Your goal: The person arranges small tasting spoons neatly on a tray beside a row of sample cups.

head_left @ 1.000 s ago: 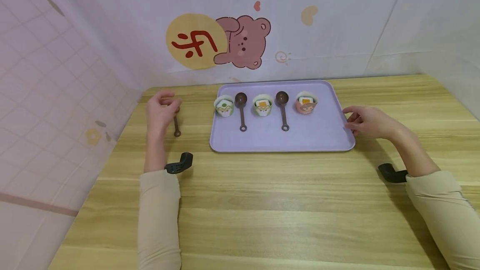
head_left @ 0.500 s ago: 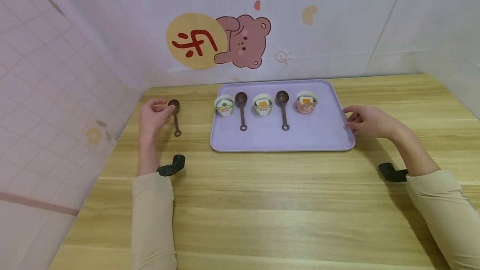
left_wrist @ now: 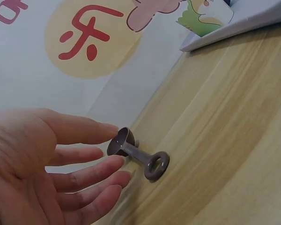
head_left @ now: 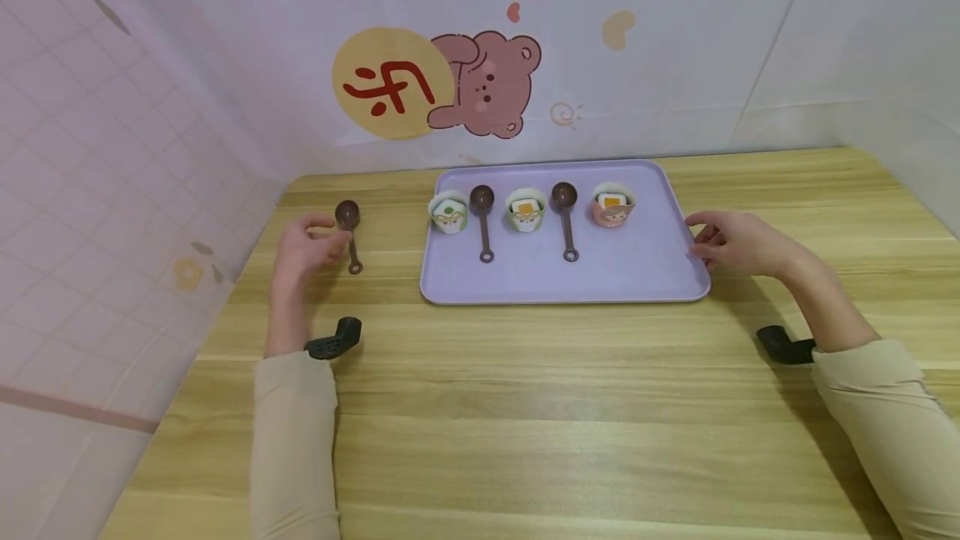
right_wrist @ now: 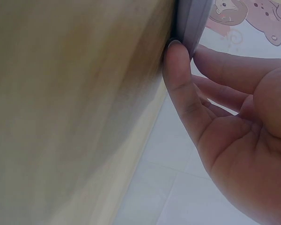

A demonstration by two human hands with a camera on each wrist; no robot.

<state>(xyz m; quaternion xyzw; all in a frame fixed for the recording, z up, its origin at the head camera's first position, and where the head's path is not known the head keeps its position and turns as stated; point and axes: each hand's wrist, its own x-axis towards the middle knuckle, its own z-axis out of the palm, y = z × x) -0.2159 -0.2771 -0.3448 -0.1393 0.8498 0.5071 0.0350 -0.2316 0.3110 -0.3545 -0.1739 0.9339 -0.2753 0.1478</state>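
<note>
A brown measuring spoon (head_left: 348, 213) lies on the wooden table left of the tray, its ringed handle toward the person. Beside it hovers my left hand (head_left: 306, 247), fingers loosely bent and holding nothing; the left wrist view puts the spoon (left_wrist: 139, 154) just past the fingertips. On the right, my right hand (head_left: 738, 242) pinches the right rim of the lilac tray (head_left: 630, 273) between thumb and fingers. On that tray stand a green paper cup (head_left: 448, 219), a second green cup (head_left: 525, 219) and a pink cup (head_left: 611, 213), with two brown measuring spoons (head_left: 484, 227) between them.
Small blocks with white tops and coloured marks sit in the cups. A white printed curtain (head_left: 660, 65) with a bear rises behind the table's back edge, and a pale wall cloth (head_left: 112, 215) borders the left side. The wooden tabletop (head_left: 525, 407) extends in front of the tray.
My left hand has let go of the left measuring spoon and drawn back toward the person and slightly left, uncovering its bowl. The right hand and tray have stayed put.
</note>
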